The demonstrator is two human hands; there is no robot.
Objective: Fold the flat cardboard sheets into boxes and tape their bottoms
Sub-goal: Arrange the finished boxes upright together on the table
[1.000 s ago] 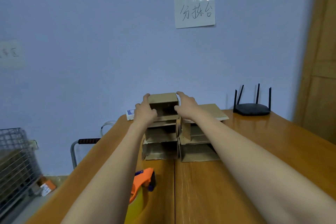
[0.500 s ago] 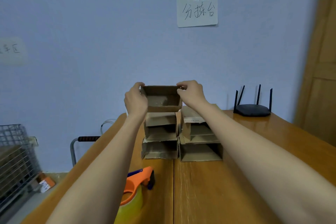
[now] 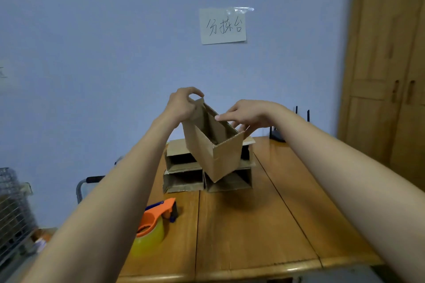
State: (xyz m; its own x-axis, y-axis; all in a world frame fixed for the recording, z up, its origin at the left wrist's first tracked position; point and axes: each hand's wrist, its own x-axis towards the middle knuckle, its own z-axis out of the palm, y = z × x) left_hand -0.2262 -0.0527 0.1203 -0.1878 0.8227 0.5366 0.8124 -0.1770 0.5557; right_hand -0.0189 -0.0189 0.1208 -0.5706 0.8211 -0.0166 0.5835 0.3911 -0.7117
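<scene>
Both hands, left hand [image 3: 181, 104] pinching, right hand [image 3: 248, 114] gripping the rim, tilt the box [image 3: 213, 147] above the 12 o'clock stack [image 3: 184, 167], probably for inspecting.

The held box [image 3: 213, 149] is matt brown corrugated cardboard, its cut rim showing the fluted edge. Behind it, the stacked boxes [image 3: 184, 174] are the same dull, slightly rough cardboard. They stand on a table [image 3: 264, 225] of glossy varnished wood, smooth and reflective. In front of the stack, the tape dispenser [image 3: 158, 216] is shiny orange plastic over a glossy yellowish tape roll [image 3: 148, 240]. Above the stack, a matt paper note [image 3: 223, 26] sits under shiny clear tape.
</scene>
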